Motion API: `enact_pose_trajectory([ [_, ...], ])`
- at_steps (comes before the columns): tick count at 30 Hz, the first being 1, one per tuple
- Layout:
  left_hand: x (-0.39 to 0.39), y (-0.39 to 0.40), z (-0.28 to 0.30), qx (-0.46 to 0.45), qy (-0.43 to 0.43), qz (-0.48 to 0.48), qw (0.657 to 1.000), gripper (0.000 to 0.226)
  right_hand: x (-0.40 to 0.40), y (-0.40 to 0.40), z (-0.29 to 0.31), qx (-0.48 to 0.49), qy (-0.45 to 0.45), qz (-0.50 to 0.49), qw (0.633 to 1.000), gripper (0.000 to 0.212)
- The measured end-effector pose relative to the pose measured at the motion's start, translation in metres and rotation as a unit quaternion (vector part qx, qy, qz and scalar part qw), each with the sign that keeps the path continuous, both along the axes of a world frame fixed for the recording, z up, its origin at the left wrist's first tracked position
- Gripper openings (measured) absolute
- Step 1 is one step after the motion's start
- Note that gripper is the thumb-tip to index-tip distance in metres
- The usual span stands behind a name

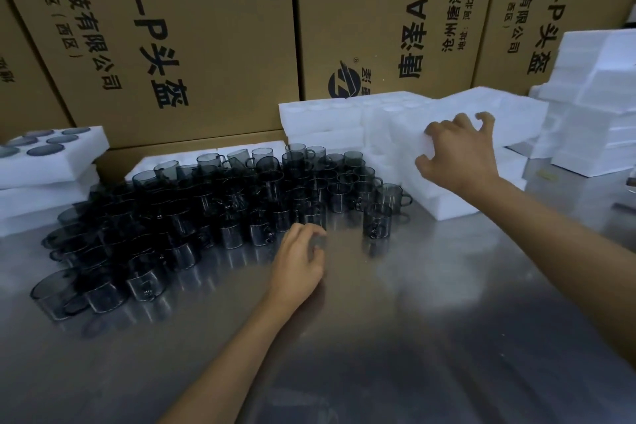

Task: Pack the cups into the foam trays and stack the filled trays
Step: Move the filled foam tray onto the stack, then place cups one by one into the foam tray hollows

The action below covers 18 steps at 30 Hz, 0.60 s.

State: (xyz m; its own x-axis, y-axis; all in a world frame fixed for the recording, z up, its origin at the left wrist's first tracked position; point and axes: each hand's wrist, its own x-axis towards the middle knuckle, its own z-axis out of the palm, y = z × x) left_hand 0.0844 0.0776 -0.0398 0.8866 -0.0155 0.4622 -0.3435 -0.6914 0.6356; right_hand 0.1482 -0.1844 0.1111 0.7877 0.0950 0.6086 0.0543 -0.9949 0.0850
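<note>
Under the right hand [457,151] lies a foam tray [481,120].

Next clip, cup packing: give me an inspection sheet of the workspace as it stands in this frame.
Surface: shiny metal table, bare in front of the person.
Job's things: smoked-glass cups crowded at centre-left; one lone cup stands apart at the right. Filled tray tops a foam stack at far left; empty foam trays stacked behind the cups and at far right.
Clutter: nothing seen.
Grips: left hand curled round a cup at the cluster's front edge, detail blurred; right hand grips a tilted foam tray.
Cables: nothing seen.
Surroundings: printed cardboard boxes wall off the back.
</note>
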Motion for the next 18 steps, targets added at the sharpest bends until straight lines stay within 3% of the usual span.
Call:
enact_pose_trajectory([
  [3, -0.005, 0.005, 0.012, -0.206, 0.081, -0.009, 0.975, 0.013, -0.044, 0.034, 0.007, 0.012, -0.042, 0.101, 0.994, 0.033],
  [4, -0.006, 0.008, 0.020, -0.301, 0.132, -0.018, 0.944, 0.011, -0.061, 0.048, 0.007, 0.011, -0.038, 0.135, 0.990, 0.035],
  [6, -0.013, 0.017, 0.035, -0.456, 0.207, -0.038, 0.864, 0.032, -0.098, 0.076, 0.000, -0.025, -0.014, 0.196, 0.980, 0.036],
  [8, -0.025, 0.030, 0.047, -0.536, 0.232, -0.070, 0.808, 0.050, -0.133, 0.104, -0.013, -0.078, -0.010, 0.260, 0.962, 0.037],
  [9, -0.032, 0.037, 0.052, -0.545, 0.241, -0.085, 0.799, 0.054, -0.147, 0.117, -0.020, -0.094, -0.014, 0.287, 0.953, 0.037],
  [12, -0.058, 0.054, 0.061, -0.497, 0.273, -0.114, 0.815, 0.034, -0.177, 0.147, -0.044, -0.103, 0.024, 0.351, 0.930, 0.042],
  [14, -0.071, 0.070, 0.060, -0.440, 0.264, -0.089, 0.854, 0.014, -0.187, 0.160, -0.052, -0.027, 0.082, 0.394, 0.915, 0.050],
  [16, -0.081, 0.086, 0.055, -0.404, 0.238, -0.094, 0.878, 0.017, -0.180, 0.166, -0.055, 0.088, 0.123, 0.418, 0.896, 0.048],
  [18, -0.086, 0.097, 0.051, -0.429, 0.220, -0.064, 0.874, 0.017, -0.157, 0.163, -0.055, 0.127, 0.082, 0.392, 0.908, 0.035],
])
